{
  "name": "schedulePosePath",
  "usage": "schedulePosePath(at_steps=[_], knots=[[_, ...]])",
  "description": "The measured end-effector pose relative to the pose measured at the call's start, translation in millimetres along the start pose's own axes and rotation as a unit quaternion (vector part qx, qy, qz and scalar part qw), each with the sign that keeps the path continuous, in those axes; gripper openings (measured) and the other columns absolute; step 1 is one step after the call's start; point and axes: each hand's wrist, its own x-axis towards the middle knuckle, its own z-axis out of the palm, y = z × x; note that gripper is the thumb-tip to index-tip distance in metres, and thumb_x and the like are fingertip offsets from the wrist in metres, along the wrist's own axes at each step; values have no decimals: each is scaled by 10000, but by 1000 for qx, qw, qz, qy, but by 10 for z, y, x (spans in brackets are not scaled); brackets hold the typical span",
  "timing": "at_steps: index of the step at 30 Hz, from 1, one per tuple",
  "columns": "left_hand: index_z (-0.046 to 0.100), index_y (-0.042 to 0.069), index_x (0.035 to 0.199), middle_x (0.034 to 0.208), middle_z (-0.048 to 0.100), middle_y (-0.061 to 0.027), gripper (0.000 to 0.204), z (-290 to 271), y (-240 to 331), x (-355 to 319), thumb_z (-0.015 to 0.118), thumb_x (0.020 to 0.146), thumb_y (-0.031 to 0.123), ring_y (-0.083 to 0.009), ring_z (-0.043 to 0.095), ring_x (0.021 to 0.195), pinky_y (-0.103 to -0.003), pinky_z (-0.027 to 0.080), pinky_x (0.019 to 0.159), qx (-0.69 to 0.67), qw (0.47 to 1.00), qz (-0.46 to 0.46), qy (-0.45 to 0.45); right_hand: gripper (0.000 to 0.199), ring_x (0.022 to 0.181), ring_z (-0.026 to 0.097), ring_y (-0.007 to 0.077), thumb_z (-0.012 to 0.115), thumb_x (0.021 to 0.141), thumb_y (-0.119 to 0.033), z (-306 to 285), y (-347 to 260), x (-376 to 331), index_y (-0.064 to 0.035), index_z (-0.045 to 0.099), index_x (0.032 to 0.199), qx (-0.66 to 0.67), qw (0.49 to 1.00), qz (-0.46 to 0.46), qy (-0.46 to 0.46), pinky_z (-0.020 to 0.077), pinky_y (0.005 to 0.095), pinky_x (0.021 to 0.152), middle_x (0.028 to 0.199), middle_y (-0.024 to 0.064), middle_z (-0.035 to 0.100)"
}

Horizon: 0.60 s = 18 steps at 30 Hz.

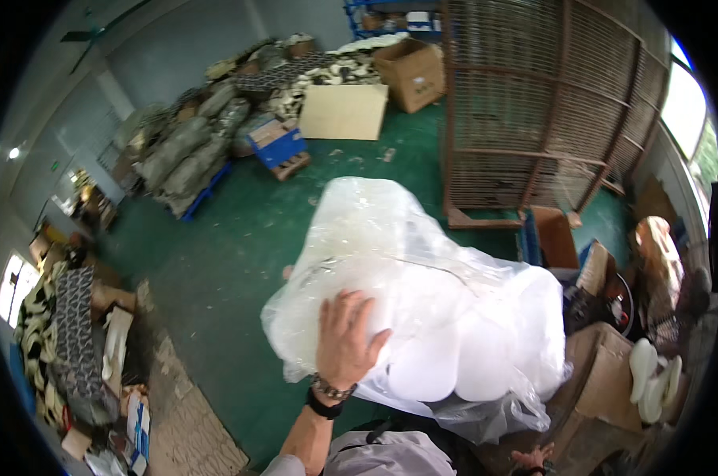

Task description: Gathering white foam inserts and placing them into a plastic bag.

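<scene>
My left hand (344, 339) lies flat, fingers spread, against the near face of a large clear plastic bag (390, 262) packed with rounded white foam pieces (462, 361). Only the fingertips of my right hand (531, 458) show, under the bag's lower right corner. Behind the bag, on the green floor (240, 238): a tall brown wire-mesh cage (533, 103), a flat cardboard sheet (343, 111), an open cardboard box (410, 73), and grey sacks piled on a blue pallet (186, 155).
</scene>
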Motion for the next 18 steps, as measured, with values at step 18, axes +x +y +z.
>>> schedulePosePath(at_steps=[18], knots=[[557, -26, 1390, 1442, 525, -193, 480, 236, 6, 100, 643, 995, 233, -383, 484, 1356, -485, 367, 1144, 23, 997, 43, -59, 1327, 1536, -63, 573, 799, 653, -733, -40, -317, -390, 105, 315, 1560, -42, 997, 45, 45, 161, 553, 1263, 1658, 378, -114]])
